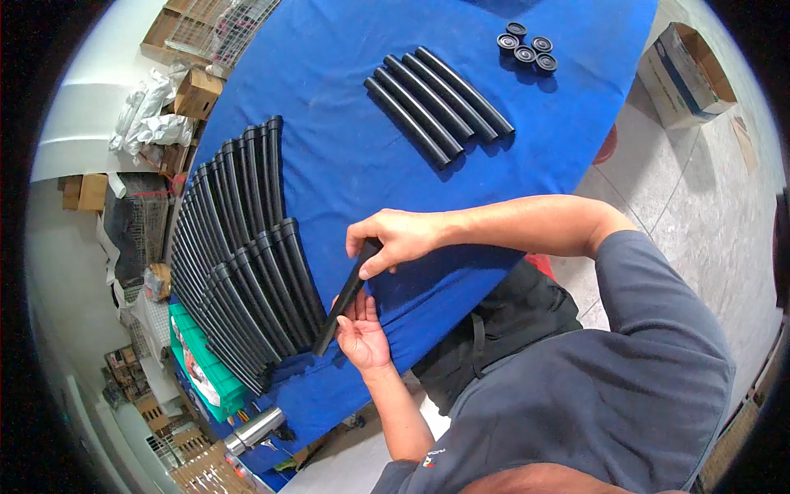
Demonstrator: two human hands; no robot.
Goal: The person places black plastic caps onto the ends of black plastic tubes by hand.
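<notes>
Glossy black tubes with thick ends (239, 193) line the left. I have one slim dark tube (349, 295) slanting over blue cloth (321, 169), pinched in my left hand (364, 339), its upper end gripped by my right hand (401, 239). I'd call this two-handed handling; any move calls for steady fingers. Rightward: loose black tubes (441, 105), round black caps (525, 54).

Held tube (349, 293): black, plastic-looking, dark and smooth. Loose tubes (436, 100): same look, satin sheen, bright highlights lengthwise. Massed tubes (265, 292): matching, smooth, semi-gloss, collared ends. Round caps (525, 54): black, plastic- or rubber-looking, ringed faces. Desk covering (337, 156): blue cloth, matt, lightly creased. Box (216, 380): green, plastic-looking, smooth. Cylinder (257, 429): bright metal, polished. Carton (668, 81): cardboard, matt, printed. Shirt (568, 395): dark grey cloth, matt. Floor (708, 177): pale tile, smooth, mottled. Bags (164, 130): white, thin plastic-looking, crumpled.
</notes>
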